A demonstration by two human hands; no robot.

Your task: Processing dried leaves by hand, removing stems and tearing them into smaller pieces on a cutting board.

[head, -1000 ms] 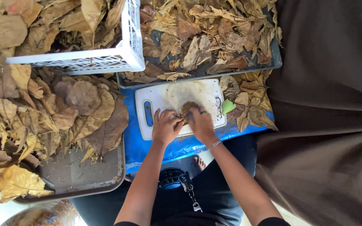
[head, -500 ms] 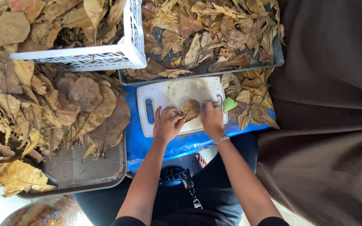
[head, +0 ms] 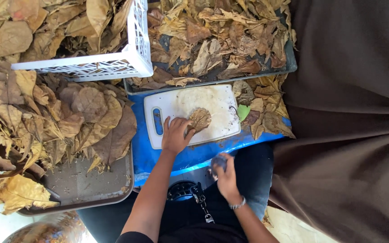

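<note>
Crinkled dry leaf point(head: 200, 119) under left hand point(head: 175, 135)

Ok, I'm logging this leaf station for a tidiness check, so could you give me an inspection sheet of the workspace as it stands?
Surface: white cutting board on a blue sheet, stained with brown marks.
Job's things: one dry brown leaf lying on the board.
Clutter: loose dry leaves heaped on a grey tray, in a white crate and in a dark tray; one small green leaf beside the board.
Grips: left hand pressing on the leaf's edge; right hand off the board, down at the lap, closed on something small and dark, unclear what.
Cables: nothing seen.
Surroundings: brown cloth at the right; keys on a clip at the lap.
</note>
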